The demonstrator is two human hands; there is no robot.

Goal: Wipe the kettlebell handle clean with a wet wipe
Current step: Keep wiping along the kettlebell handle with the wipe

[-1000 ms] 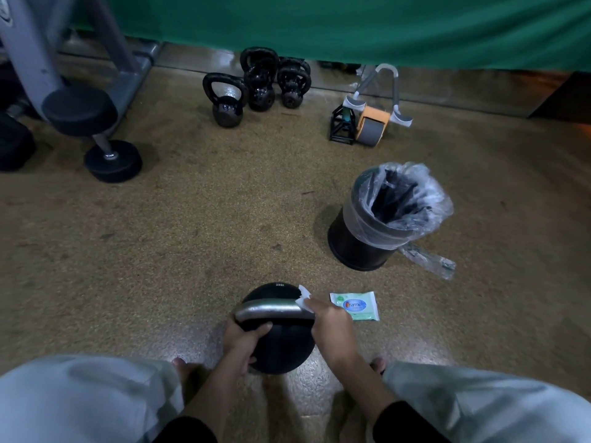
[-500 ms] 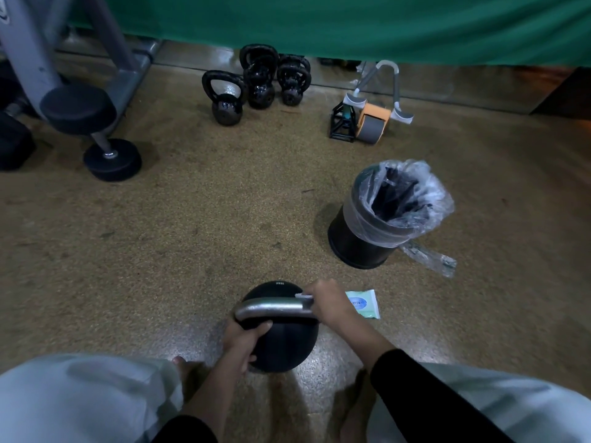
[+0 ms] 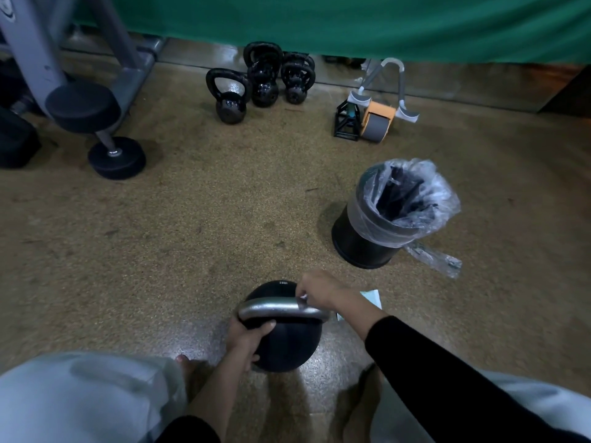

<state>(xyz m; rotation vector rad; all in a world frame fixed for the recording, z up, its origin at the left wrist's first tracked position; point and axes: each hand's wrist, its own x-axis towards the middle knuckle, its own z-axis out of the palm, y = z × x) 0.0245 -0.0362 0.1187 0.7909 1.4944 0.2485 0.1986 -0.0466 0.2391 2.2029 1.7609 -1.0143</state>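
- At the far left, a grey machine frame point(image 3: 28, 59) with round black pads stands on the speckled floor point(image 3: 192, 219).
- Farther back, a cluster of small black kettlebells point(image 3: 230, 107) sits near the green curtain point(image 3: 319, 24).
- The left hand point(image 3: 248, 338) is curled round the left end of the kettlebell handle point(image 3: 275, 308), with the thumb laid across the near side.
- The large black kettlebell point(image 3: 287, 350) stands upright on the floor between the person's knees. Its silver handle runs left to right on top.
- The right hand point(image 3: 319, 290) pinches a wet wipe point(image 3: 302, 298) against the right part of the handle. Only a small pale scrap of it shows under the fingers.
- Just right of the kettlebell, a wipe pack point(image 3: 372, 297) lies flat, partly hidden by the right forearm.
- Farther right and back stands a black bin point(image 3: 364, 244) with a clear liner. An orange-and-grey ab roller point(image 3: 377, 119) stands beyond it.
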